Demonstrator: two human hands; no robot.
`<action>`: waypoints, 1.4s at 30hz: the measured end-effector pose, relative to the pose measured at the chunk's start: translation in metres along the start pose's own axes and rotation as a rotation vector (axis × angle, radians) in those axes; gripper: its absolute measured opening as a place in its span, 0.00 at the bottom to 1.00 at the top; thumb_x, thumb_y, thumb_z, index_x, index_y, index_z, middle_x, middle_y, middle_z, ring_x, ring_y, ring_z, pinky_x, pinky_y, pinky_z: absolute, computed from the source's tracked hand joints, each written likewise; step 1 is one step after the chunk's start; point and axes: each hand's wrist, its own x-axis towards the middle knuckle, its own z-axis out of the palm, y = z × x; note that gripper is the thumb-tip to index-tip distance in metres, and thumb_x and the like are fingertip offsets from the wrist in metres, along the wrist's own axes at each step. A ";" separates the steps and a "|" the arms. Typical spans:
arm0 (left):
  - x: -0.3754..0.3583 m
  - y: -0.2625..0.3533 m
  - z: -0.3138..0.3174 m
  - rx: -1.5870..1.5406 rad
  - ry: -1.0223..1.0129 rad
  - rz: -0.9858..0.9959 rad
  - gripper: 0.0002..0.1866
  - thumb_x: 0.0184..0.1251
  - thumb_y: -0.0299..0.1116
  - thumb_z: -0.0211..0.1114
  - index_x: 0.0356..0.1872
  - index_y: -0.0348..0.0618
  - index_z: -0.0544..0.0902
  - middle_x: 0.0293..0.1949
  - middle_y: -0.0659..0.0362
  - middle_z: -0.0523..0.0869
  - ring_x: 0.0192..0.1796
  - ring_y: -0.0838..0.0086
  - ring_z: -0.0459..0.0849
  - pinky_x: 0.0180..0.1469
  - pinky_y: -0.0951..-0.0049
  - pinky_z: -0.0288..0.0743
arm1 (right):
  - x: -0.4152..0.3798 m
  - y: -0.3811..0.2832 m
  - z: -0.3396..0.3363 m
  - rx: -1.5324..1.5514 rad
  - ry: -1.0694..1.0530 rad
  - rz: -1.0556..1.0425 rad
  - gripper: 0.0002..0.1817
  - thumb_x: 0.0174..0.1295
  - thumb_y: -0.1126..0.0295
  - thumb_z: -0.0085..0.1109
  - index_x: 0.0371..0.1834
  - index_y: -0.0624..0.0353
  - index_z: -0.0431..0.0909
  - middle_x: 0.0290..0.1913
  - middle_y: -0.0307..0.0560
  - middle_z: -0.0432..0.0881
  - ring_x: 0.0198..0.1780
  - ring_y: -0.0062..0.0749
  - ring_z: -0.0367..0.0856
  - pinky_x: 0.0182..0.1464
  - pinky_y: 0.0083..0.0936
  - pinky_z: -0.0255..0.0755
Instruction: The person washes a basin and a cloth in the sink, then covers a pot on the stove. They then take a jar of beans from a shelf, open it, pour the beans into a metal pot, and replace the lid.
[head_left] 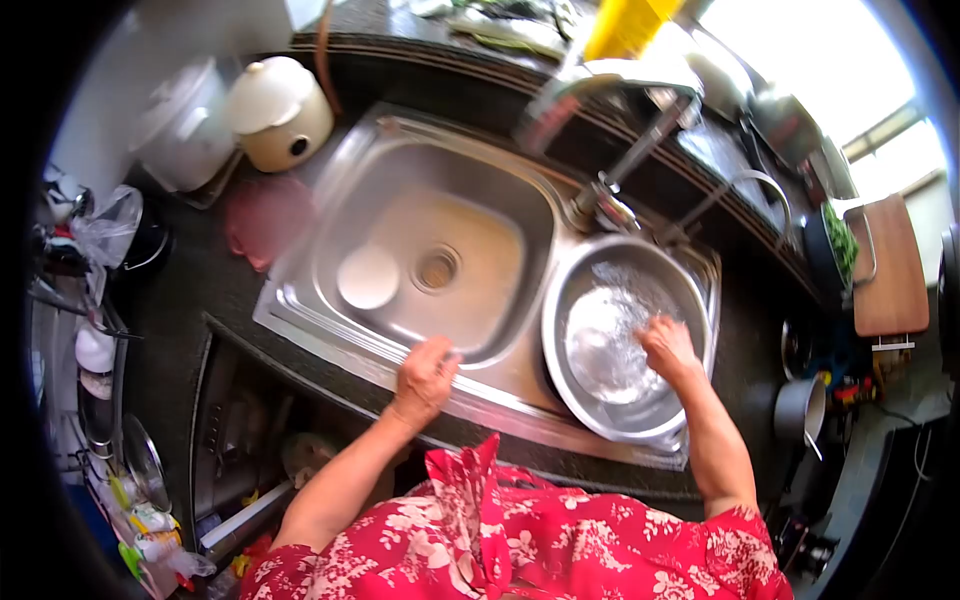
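Note:
My left hand (424, 380) is at the front rim of the steel sink (395, 355), its fingers loosely curled with nothing visible in them. My right hand (668, 348) reaches over the right side of a round metal basin (556, 345), fingers bent downward and a little apart at the water. Rippling, glinting water (610, 345) fills the lower part of the basin, which rests on the right part of the sink unit. A white round dish (368, 277) lies in the sink bowl, left of the drain (437, 268).
Behind the basin stands the faucet (606, 205). A cream pot (285, 125), a white lidded pot (185, 130) and a pink cloth-like item (265, 220) are on the left counter. At right are a wooden board (893, 265), a pan of greens (838, 245) and a grey saucepan (798, 410).

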 end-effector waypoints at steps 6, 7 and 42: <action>0.011 -0.019 -0.065 -0.108 0.128 0.029 0.13 0.51 0.22 0.65 0.40 0.32 0.78 0.44 0.44 0.80 0.46 0.53 0.80 0.48 0.65 0.75 | 0.082 -0.059 -0.079 0.798 0.640 0.104 0.17 0.50 0.74 0.56 0.45 0.62 0.74 0.38 0.55 0.78 0.38 0.42 0.80 0.43 0.31 0.73; 0.012 -0.028 -0.081 -0.086 0.172 0.011 0.13 0.51 0.21 0.65 0.40 0.32 0.78 0.45 0.45 0.80 0.46 0.54 0.81 0.48 0.65 0.75 | 0.100 -0.063 -0.091 0.772 0.658 0.067 0.16 0.50 0.74 0.56 0.45 0.63 0.74 0.38 0.55 0.78 0.37 0.42 0.80 0.43 0.30 0.73; -0.011 -0.116 -0.160 0.326 0.183 0.004 0.13 0.54 0.24 0.62 0.41 0.30 0.76 0.51 0.41 0.76 0.54 0.45 0.75 0.56 0.54 0.70 | 0.326 -0.038 -0.255 0.340 1.405 0.046 0.10 0.53 0.79 0.55 0.39 0.67 0.76 0.41 0.55 0.80 0.41 0.46 0.80 0.41 0.35 0.73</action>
